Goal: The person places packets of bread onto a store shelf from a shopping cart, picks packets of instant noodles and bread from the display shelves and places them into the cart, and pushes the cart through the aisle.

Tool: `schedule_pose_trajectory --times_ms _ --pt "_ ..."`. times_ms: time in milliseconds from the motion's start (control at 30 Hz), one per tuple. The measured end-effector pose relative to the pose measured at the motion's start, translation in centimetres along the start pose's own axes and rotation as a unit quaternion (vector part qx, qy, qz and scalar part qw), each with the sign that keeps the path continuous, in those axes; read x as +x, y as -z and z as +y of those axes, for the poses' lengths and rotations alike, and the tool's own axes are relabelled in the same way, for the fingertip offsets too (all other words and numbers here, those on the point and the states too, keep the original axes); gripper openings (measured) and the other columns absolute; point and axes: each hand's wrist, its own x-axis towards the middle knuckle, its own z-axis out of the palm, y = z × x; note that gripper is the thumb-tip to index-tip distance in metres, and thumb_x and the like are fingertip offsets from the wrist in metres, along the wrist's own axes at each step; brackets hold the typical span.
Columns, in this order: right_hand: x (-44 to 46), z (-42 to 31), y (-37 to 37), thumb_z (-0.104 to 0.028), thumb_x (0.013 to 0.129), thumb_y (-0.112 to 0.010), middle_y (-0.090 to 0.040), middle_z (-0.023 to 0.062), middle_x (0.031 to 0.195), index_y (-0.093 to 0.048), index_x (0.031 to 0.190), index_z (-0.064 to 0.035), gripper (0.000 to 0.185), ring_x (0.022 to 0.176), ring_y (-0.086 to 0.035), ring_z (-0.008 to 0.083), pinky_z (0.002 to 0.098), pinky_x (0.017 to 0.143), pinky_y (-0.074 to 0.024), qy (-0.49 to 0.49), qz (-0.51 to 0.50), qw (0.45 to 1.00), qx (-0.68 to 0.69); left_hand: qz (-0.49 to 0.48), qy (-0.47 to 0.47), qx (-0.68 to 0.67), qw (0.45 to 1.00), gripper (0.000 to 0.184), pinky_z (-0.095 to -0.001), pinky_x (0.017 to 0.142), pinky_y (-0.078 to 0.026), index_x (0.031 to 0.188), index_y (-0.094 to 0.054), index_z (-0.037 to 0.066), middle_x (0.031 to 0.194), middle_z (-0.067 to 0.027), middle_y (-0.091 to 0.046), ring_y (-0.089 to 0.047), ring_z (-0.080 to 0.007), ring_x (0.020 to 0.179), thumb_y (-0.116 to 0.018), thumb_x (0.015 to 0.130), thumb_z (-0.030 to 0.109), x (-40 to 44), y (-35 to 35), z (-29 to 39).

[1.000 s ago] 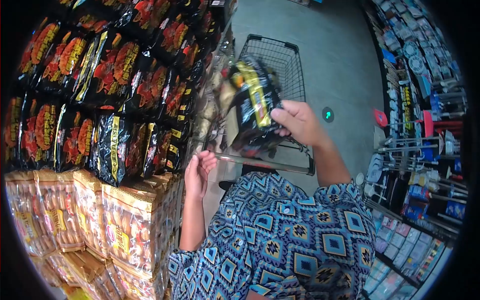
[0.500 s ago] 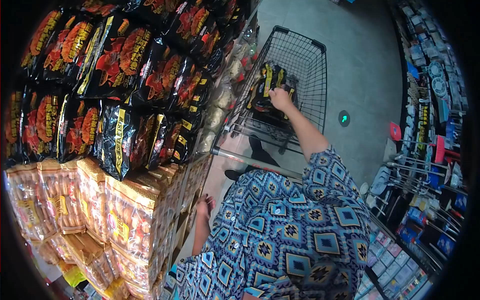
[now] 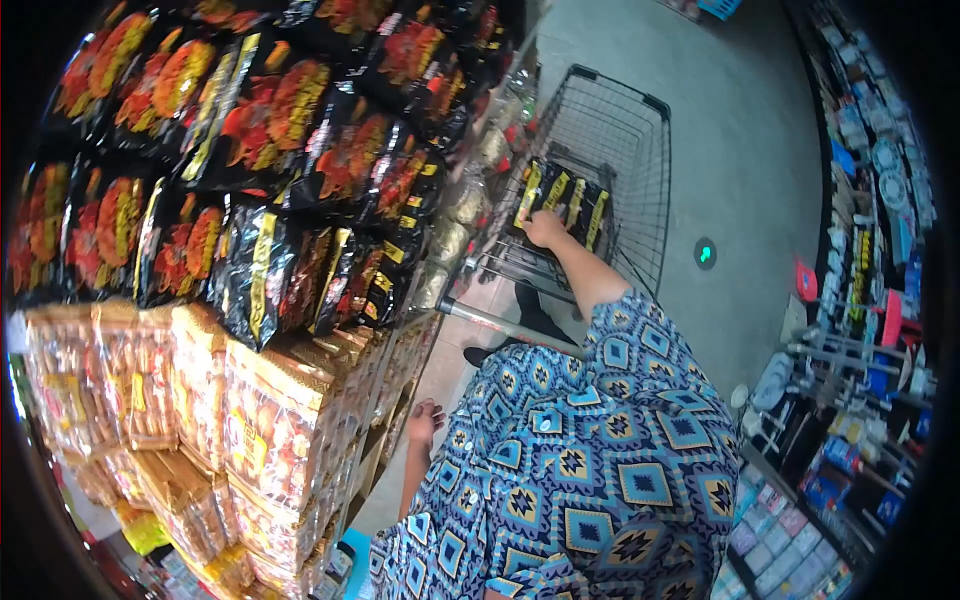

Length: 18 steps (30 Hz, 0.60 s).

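Note:
Black bags with yellow strips [image 3: 577, 203] stand side by side in the near part of a wire shopping cart [image 3: 640, 150]. My right hand [image 3: 545, 229] reaches over the cart's handle and rests on the near edge of the leftmost bag; its fingertips are too small to make out, so whether it grips the bag is unclear. My left hand [image 3: 426, 420] hangs low beside the shelf, empty, with its fingers loosely apart, left of the cart handle [image 3: 510, 327].
Stacked black and red snack bags [image 3: 270, 110] fill the upper left. Clear packs with gold tops [image 3: 260, 420] are piled below them. A rack of small goods [image 3: 880, 280] runs along the right. A green arrow marker [image 3: 705, 253] lies on the floor.
The black bag carried by my right hand went down into the cart, where several now stand in a row. My left hand dropped from near the handle to beside the shelf.

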Motion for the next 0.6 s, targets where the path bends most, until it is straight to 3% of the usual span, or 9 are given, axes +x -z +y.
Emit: schedule_pose_trajectory --times_ms 133,167,200,267,300,367,400,533,600 --pt "-2.0 -1.7 3.3 -0.059 0.084 -0.047 -0.064 0.0270 0.088 -0.068 0.086 0.0032 0.066 0.087 -0.063 0.0400 0.0455 0.079 -0.0468 0.073 0.003 0.996 0.045 -0.002 -0.015 -0.017 1.000 0.026 -0.0291 0.060 -0.048 0.110 -0.056 0.011 0.094 -0.0064 -0.064 -0.062 -0.0165 0.073 -0.052 0.093 0.030 1.3 0.0 0.0" --pt "-2.0 -2.2 4.2 -0.057 0.085 -0.045 -0.064 0.0254 0.096 -0.068 0.096 -0.0020 0.060 0.095 -0.061 0.0398 0.0465 0.084 -0.0459 0.050 -0.048 0.997 -0.016 0.004 -0.011 -0.010 1.000 0.026 -0.0301 0.060 -0.048 0.109 -0.057 0.011 0.094 -0.0060 -0.063 -0.062 -0.0166 0.073 -0.053 0.092 0.030 1.3 0.1 0.3" --pt "-1.1 -1.2 3.6 -0.059 0.085 -0.044 -0.064 0.0259 0.097 -0.068 0.093 0.0004 0.064 0.096 -0.061 0.0398 0.0465 0.084 -0.0459 0.043 -0.056 0.997 -0.012 0.021 -0.020 -0.043 0.999 0.026 -0.0301 0.060 -0.048 0.109 -0.057 0.011 0.094 -0.0060 -0.063 -0.062 -0.0166 0.073 -0.053 0.092 0.030 1.6 0.2 0.1" --pt "-1.2 -0.1 3.5 -0.050 0.085 -0.054 -0.063 0.0213 0.069 -0.063 0.070 0.0037 0.056 0.069 -0.061 0.0387 0.0449 0.065 -0.0456 0.069 -0.013 0.996 0.051 0.017 -0.016 0.003 1.000 0.029 -0.0302 0.059 -0.048 0.108 -0.057 0.011 0.093 -0.0058 -0.063 -0.062 -0.0168 0.073 -0.054 0.090 0.033 2.9 0.6 -0.5" --pt "-1.1 0.0 3.0 -0.039 0.085 -0.059 -0.057 0.0151 0.056 -0.058 0.060 0.0021 0.048 0.053 -0.056 0.0309 0.0422 0.057 -0.0427 0.060 -0.009 0.992 0.109 0.028 -0.014 0.004 0.999 0.032 -0.0308 0.059 -0.048 0.108 -0.057 0.010 0.091 -0.0053 -0.064 -0.062 -0.0169 0.073 -0.056 0.089 0.036 2.8 1.0 -0.7" --pt "-2.5 -0.2 4.4 -0.029 0.088 -0.059 -0.055 0.0079 0.054 -0.055 0.056 -0.0018 0.043 0.050 -0.054 0.0190 0.0363 0.052 -0.0430 0.033 -0.058 0.978 0.196 0.035 -0.023 -0.002 0.999 0.031 -0.0308 0.059 -0.048 0.107 -0.058 0.010 0.091 -0.0055 -0.064 -0.062 -0.0170 0.073 -0.056 0.089 0.036 3.1 0.8 -0.3" --pt "-2.7 -0.2 4.4 -0.028 0.089 -0.057 -0.058 0.0058 0.059 -0.058 0.065 -0.0022 0.035 0.051 -0.054 0.0140 0.0292 0.048 -0.0425 0.041 -0.078 0.972 0.219 0.043 -0.021 0.011 0.999 0.031 -0.0309 0.059 -0.049 0.107 -0.058 0.010 0.090 -0.0056 -0.064 -0.063 -0.0172 0.073 -0.056 0.089 0.035 3.4 1.1 -0.5" --pt "-3.4 -1.6 4.9 -0.024 0.090 -0.058 -0.061 0.0042 0.069 -0.059 0.078 -0.0027 0.024 0.058 -0.056 0.0121 0.0272 0.051 -0.0444 0.037 -0.056 0.962 0.264 0.046 -0.039 -0.002 0.998 0.035 -0.0312 0.056 -0.049 0.107 -0.060 0.009 0.089 -0.0068 -0.065 -0.063 -0.0178 0.072 -0.057 0.088 0.037 4.2 0.8 -1.3" --pt "-3.2 -3.6 5.8 -0.023 0.090 -0.058 -0.061 0.0038 0.068 -0.059 0.075 -0.0033 0.025 0.059 -0.056 0.0109 0.0264 0.053 -0.0442 0.101 -0.048 0.946 0.304 0.042 -0.048 -0.014 0.998 0.035 -0.0313 0.055 -0.049 0.107 -0.060 0.009 0.089 -0.0069 -0.065 -0.063 -0.0178 0.071 -0.057 0.087 0.037 4.8 0.4 -2.6"
